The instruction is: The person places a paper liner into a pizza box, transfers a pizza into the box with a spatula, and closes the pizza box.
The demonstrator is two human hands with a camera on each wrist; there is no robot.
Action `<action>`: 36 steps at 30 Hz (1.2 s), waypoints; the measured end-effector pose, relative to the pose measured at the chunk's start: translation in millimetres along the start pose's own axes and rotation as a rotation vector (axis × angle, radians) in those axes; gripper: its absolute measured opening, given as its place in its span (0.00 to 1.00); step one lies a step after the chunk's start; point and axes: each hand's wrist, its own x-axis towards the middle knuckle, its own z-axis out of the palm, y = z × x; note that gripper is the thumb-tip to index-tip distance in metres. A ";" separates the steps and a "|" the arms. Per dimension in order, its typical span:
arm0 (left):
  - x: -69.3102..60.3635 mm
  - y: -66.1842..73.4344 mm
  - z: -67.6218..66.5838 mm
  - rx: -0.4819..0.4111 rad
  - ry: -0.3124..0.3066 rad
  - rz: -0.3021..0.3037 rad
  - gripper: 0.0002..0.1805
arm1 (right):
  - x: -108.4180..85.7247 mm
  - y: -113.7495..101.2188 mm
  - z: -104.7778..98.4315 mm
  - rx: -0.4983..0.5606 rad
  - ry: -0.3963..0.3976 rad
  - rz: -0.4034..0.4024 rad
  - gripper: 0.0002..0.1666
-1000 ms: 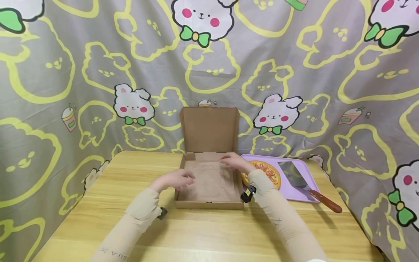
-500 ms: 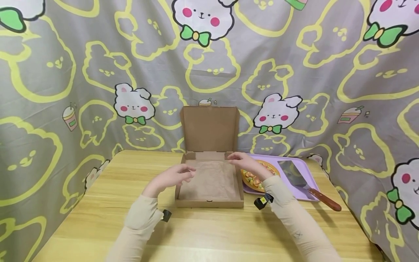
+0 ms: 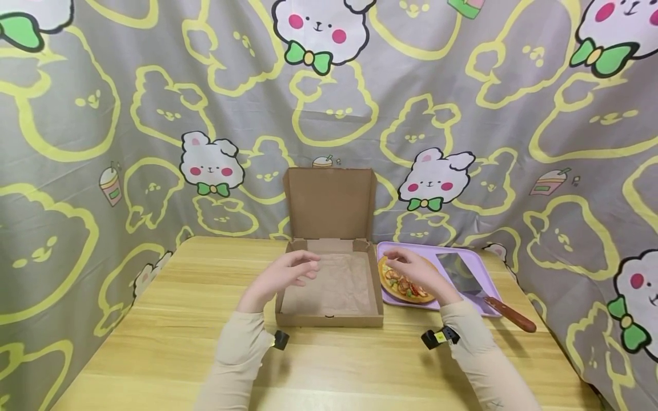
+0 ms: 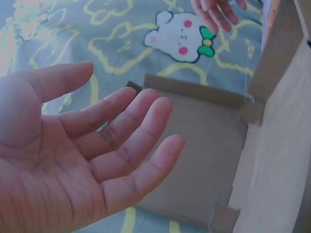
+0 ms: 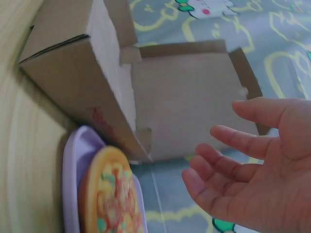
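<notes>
The left hand [image 3: 280,278] hovers over the left side of an open cardboard box [image 3: 329,321], holding nothing; its fingers look relaxed and slightly bent in the left wrist view [image 4: 121,155]. Above the pizza [image 3: 408,288] is the right hand [image 3: 418,271], empty, with loosely bent fingers, as the right wrist view shows [image 5: 252,165]. The pizza lies on the left part of a purple tray [image 3: 480,265] and is partly hidden by that hand. Brown paper [image 3: 334,285] lines the box, whose lid [image 3: 330,202] stands upright at the back.
A spatula with a metal blade [image 3: 459,274] and a wooden handle [image 3: 511,315] lies on the tray's right side, its handle sticking out over the front edge. The wooden table [image 3: 205,274] ends against a patterned curtain [image 3: 339,85] at the back and sides.
The right hand has moved right, from the box's right side to above the pizza. The left hand has shifted a little to the right and up. The box, tray and spatula have not moved.
</notes>
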 end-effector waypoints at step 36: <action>65.6 6.9 89.0 -0.145 -0.102 0.032 0.21 | -113.9 82.6 -74.5 -0.505 0.452 0.154 0.25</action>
